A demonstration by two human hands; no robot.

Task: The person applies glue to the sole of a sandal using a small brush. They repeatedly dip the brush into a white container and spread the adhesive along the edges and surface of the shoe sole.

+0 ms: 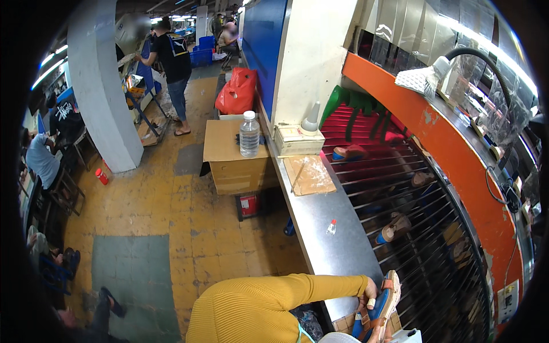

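Observation:
Along the right edge of the steel bench, my left hand [369, 294], at the end of a mustard-yellow sleeve, is closed on a sandal [379, 308]. The sandal has a blue footbed, tan-orange straps and a pale sole, and it is tilted up at the rail of the bar conveyor. My right hand [380, 334] grips it lower down, partly hidden at the bottom of the view. A pale wrap covers one fingertip of my left hand. Brown cardboard pieces [343, 323] lie beside the sandal.
Several shoes, among them a blue-and-tan one [393, 227], lie on the dark-barred conveyor [400, 194], which runs toward green flaps [354, 106]. On the steel bench [343, 246] is a small red-capped bottle [331, 227]. A cardboard box [243, 171] holds a water bottle [249, 134]. People work beyond.

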